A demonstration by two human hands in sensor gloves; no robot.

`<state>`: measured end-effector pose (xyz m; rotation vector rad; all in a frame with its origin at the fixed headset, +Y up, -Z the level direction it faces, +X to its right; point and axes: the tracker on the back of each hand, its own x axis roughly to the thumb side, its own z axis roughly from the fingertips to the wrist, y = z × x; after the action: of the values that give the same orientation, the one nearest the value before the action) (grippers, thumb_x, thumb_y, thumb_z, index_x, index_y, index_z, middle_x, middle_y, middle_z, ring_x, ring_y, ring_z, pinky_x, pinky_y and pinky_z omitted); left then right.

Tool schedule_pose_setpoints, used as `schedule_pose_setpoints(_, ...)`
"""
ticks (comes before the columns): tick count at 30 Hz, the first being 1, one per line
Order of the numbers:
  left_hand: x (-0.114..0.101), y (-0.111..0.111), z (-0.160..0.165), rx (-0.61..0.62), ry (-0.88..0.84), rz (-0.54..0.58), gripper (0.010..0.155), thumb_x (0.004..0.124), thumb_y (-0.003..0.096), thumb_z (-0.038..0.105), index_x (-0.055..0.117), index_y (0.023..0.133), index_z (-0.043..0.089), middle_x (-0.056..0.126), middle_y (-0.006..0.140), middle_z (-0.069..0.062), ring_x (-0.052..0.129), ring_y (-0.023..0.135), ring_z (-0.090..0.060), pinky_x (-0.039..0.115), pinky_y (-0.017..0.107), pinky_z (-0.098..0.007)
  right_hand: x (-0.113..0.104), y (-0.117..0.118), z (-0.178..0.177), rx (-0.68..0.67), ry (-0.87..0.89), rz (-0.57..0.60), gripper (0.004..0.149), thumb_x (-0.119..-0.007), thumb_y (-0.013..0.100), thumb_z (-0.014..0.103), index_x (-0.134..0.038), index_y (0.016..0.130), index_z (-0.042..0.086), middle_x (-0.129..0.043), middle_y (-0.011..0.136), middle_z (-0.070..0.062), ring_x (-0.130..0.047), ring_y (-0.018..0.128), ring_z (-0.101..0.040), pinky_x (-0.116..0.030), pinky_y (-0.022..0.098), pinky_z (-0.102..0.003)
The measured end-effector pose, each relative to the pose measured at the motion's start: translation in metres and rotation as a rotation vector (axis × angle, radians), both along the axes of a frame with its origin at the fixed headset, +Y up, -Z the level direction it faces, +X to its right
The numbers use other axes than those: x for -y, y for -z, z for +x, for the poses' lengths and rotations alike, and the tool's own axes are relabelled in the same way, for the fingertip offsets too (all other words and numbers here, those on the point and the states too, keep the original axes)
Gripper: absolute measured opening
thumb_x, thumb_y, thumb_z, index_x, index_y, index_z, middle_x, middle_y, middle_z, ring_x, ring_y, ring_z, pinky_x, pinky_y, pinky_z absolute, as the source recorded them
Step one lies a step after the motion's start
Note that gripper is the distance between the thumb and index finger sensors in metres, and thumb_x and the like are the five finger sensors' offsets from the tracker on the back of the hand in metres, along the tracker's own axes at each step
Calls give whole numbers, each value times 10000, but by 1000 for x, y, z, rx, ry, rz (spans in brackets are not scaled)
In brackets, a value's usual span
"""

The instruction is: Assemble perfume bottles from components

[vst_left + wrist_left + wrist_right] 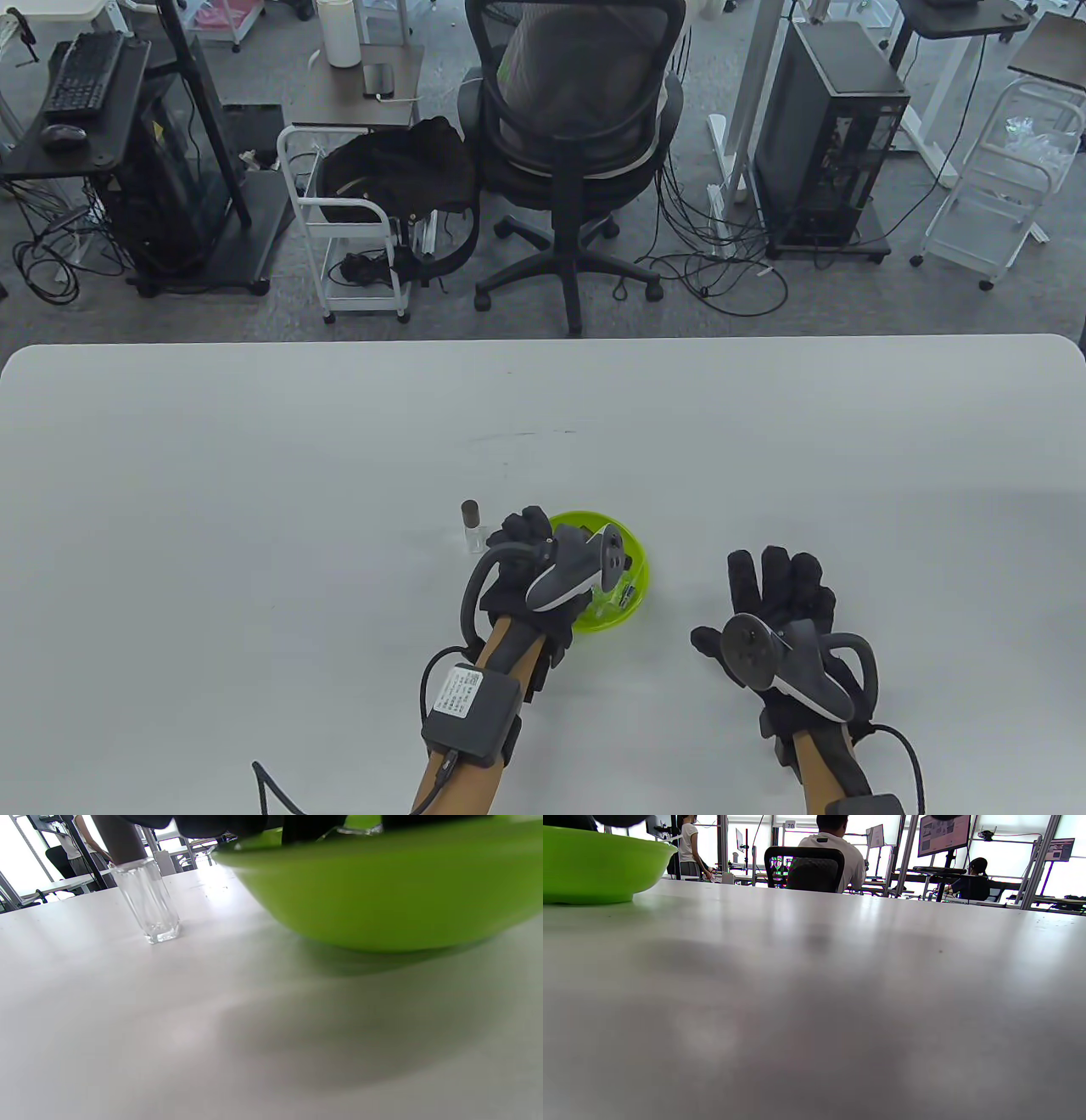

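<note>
A small clear glass bottle (pixel 469 528) with a dark cap stands upright on the white table, just left of a lime green bowl (pixel 642 570). The bowl holds small bottle parts (pixel 624 591), partly hidden by my left tracker. My left hand (pixel 522 533) is at the bowl's left rim with its fingers curled; what they touch is hidden. In the left wrist view the bottle (pixel 146 902) stands left of the bowl (pixel 382 895), and my dark fingers (pixel 212 821) reach over its rim. My right hand (pixel 751 594) rests flat on the table right of the bowl, fingers spread and empty.
The white table (pixel 254 475) stretches wide around the hands. An office chair (pixel 577 127), a white cart and computer towers stand on the floor beyond its far edge. The right wrist view shows the bowl (pixel 594 866) at far left.
</note>
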<state>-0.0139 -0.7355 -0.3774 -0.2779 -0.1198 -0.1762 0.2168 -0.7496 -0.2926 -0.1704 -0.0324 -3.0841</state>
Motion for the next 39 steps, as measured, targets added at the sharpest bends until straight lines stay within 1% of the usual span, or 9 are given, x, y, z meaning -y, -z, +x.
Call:
schedule_pose_setpoints(4, 1, 1, -2, -23, -21, -14, 709, 669, 512, 633, 614, 1114, 262, 343, 1242, -217, 480, 1110, -500, 502, 815, -599, 0, 0, -1, -2, -9, -1, 951, -516, 530, 681, -95, 1166, 113, -174, 1183, -388, -222, 1044, -707, -402, 725, -793)
schedule_pose_setpoints(11, 3, 1, -6, -29, -70, 13, 703, 666, 508, 638, 635, 1086, 239, 352, 1236, -219, 484, 1106, -500, 506, 815, -594, 1, -1, -1, -3, -11, 1, 947, -515, 534, 677, -96, 1166, 109, -172, 1183, -389, -224, 1044, -706, -405, 725, -791)
schedule_pose_setpoints(17, 4, 1, -10, -21, -123, 57, 691, 694, 504, 652, 689, 1049, 227, 400, 1229, -215, 517, 1096, -494, 516, 811, -589, 1, -1, -1, -5, -8, 2, 946, -512, 533, 678, -97, 1165, 110, -173, 1183, -388, -224, 1046, -704, -406, 726, -790)
schedule_pose_setpoints(23, 7, -4, -12, 33, -143, 183, 690, 730, 489, 658, 789, 967, 165, 533, 1194, -228, 619, 1053, -522, 569, 790, -590, 1, -1, -1, -6, -2, 2, 947, -506, 531, 683, -97, 1164, 110, -174, 1184, -384, -229, 1049, -700, -409, 727, -788)
schedule_pose_setpoints(25, 7, -6, -12, 56, -116, 235, 694, 732, 485, 655, 772, 968, 158, 588, 1172, -226, 657, 1037, -531, 600, 780, -588, 1, -1, -1, -6, 0, 2, 949, -506, 530, 684, -96, 1164, 110, -176, 1184, -384, -231, 1049, -701, -409, 727, -788)
schedule_pose_setpoints(29, -4, -12, -17, 101, -155, 341, 737, 716, 455, 678, 767, 962, 146, 682, 1115, -221, 755, 982, -510, 669, 755, -556, 1, -1, 0, -5, 6, 3, 950, -503, 529, 687, -94, 1163, 111, -175, 1185, -382, -230, 1051, -700, -409, 729, -787)
schedule_pose_setpoints(33, -19, -19, -25, 149, -233, 421, 742, 713, 437, 697, 781, 937, 154, 818, 1003, -192, 954, 819, -371, 807, 653, -441, 1, -1, 0, -5, 8, 3, 951, -500, 528, 689, -93, 1163, 109, -175, 1185, -383, -234, 1052, -698, -413, 728, -787)
schedule_pose_setpoints(37, -33, -33, -36, 194, -292, 512, 729, 714, 431, 701, 764, 934, 175, 905, 901, -161, 1032, 699, -293, 866, 567, -374, 1, -1, -1, -10, 12, 6, 950, -496, 527, 691, -93, 1162, 110, -178, 1185, -381, -236, 1050, -700, -412, 728, -787)
schedule_pose_setpoints(39, -38, -41, -41, 209, -307, 542, 730, 717, 432, 697, 723, 946, 178, 967, 811, -99, 1070, 616, -238, 893, 511, -337, 2, -1, -1, -15, 17, 9, 952, -494, 527, 692, -93, 1162, 108, -178, 1185, -382, -238, 1051, -699, -414, 727, -787)
